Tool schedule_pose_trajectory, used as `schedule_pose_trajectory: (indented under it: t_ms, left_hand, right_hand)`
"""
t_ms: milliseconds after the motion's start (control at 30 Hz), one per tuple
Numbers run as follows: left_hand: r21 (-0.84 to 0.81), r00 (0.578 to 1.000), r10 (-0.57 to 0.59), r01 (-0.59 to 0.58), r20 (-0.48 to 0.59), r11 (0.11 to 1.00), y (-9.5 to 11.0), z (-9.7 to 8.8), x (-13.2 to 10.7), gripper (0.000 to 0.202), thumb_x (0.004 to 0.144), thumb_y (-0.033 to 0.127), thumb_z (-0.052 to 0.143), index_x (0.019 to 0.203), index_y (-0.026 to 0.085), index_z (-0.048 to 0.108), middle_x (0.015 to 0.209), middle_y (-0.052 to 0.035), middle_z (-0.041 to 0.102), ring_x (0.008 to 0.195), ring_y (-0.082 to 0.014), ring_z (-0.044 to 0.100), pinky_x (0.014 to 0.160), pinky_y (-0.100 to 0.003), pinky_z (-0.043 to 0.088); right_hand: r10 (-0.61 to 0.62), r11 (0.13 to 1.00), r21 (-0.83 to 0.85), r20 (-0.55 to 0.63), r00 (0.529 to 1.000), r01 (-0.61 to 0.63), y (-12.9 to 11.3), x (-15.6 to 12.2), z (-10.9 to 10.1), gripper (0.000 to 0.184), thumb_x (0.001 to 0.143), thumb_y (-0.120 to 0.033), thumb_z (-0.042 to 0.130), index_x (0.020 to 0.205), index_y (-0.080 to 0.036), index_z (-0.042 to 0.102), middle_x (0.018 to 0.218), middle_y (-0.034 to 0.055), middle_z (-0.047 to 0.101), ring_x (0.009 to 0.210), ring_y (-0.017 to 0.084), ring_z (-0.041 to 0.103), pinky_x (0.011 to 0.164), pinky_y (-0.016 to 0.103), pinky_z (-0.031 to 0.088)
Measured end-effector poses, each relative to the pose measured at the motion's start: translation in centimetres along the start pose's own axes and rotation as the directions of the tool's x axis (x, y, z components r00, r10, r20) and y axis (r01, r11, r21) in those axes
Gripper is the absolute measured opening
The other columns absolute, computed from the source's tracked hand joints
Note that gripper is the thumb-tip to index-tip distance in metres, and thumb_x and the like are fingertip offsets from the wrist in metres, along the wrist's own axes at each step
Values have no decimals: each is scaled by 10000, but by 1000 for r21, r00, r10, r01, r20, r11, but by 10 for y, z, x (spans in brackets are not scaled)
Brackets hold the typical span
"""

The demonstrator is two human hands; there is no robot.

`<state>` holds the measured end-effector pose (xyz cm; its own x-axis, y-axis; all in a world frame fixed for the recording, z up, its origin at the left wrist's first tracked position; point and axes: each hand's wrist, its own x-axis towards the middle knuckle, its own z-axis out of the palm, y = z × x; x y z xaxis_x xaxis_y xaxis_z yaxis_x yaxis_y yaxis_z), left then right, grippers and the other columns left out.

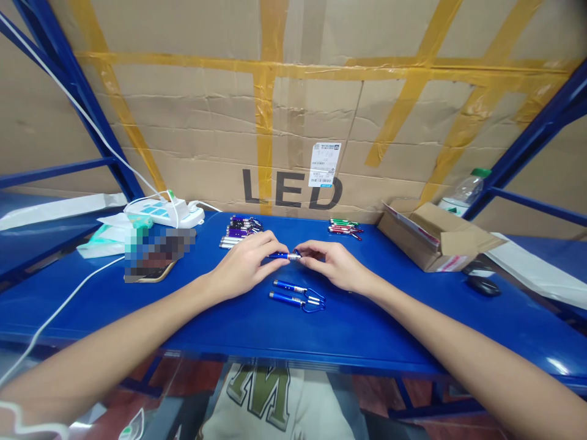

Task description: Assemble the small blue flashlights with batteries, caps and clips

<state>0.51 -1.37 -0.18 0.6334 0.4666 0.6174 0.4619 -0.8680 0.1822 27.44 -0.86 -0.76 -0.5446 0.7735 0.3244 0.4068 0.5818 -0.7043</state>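
Between my two hands, above the blue table (367, 324), is a small blue keychain flashlight (293, 256) with a silver middle. The fingers and thumb of my left hand (245, 263) pinch its blue barrel, partly covering it. At the other end, my right hand (337, 263) has thumb and forefinger closed on the dark clip end. Just below my hands lie two more blue keychain flashlights (287, 298) side by side, their carabiner clips (315, 300) pointing right. Behind my left hand sits a group of purple, black and silver flashlights (238, 229), partly hidden by the hand.
Green and red flashlights (343, 227) lie at the back. On the right are an opened cardboard box (426, 238), a black mouse (482, 285) and a bottle (470, 188). A phone (158, 272) and a white power strip (165, 212) are left. A large carton (206, 134) stands behind.
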Motion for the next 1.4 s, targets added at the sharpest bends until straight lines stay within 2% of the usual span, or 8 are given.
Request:
schedule_pose_trajectory:
  t_ms: [267, 400, 600, 767, 900, 1133, 1400]
  left_hand:
    - [7, 1000, -12, 12, 21, 1000, -2, 0, 0, 237, 1114, 359, 596, 1221, 194, 728, 1082, -91, 707, 1026, -245, 670, 943, -412, 551]
    - [22, 999, -31, 31, 37, 999, -4, 1, -1, 250, 1117, 364, 588, 1232, 199, 737, 1110, -95, 715, 1045, -252, 657, 973, -430, 540]
    - [67, 997, -45, 42, 55, 997, -7, 2, -1, 243, 1111, 357, 602, 1221, 199, 750, 1134, -91, 724, 1037, -259, 638, 966, -441, 520]
    - [58, 995, -52, 47, 86, 997, -7, 2, -1, 266, 1118, 374, 585, 1239, 205, 752, 1149, -91, 739, 1036, -256, 661, 966, -442, 530]
    - [41, 996, -49, 46, 72, 998, -6, 2, -1, 253, 1111, 358, 600, 1245, 215, 759, 1148, -90, 754, 1040, -254, 673, 964, -442, 539]
    - [19, 1000, -5, 5, 16, 1000, -1, 0, 1, 190, 1074, 280, 640, 1185, 212, 779, 1129, -80, 783, 1030, -248, 689, 964, -441, 544]
    - [14, 1000, 4, -4, -8, 1000, 0, -1, 2, 189, 1073, 299, 644, 1173, 206, 775, 1119, -90, 774, 1027, -248, 681, 953, -439, 545]
  right_hand:
    - [5, 998, 67, -10, 1000, -4, -3, 0, 0, 289, 1011, -386, 683, 1211, -194, 766, 1160, 82, 809, 1000, 241, 745, 933, 406, 583]
    - [66, 980, 184, 22, 998, -69, -2, 0, 1, 328, 996, -408, 697, 1237, -190, 746, 1030, 69, 801, 846, 210, 740, 829, 375, 616]
    - [59, 971, 231, 9, 998, -60, -2, 0, 2, 345, 969, -414, 734, 1226, -184, 746, 917, 45, 782, 831, 207, 741, 836, 370, 616]
    - [50, 977, 206, -14, 999, -46, -3, 0, 2, 304, 943, -394, 731, 1164, -191, 778, 895, 48, 793, 834, 217, 740, 814, 368, 606]
    - [41, 983, 181, -38, 998, -33, -2, 1, 2, 304, 937, -411, 722, 1133, -191, 800, 908, 56, 808, 837, 225, 741, 805, 372, 602]
    - [-9, 999, 33, -79, 997, 12, -1, 1, -2, 310, 969, -382, 701, 1189, -215, 842, 1103, 71, 840, 938, 247, 756, 864, 382, 589]
    - [-77, 995, -66, -46, 996, 74, -8, 0, -5, 290, 1020, -365, 658, 1191, -236, 853, 991, 48, 812, 880, 225, 709, 841, 359, 548]
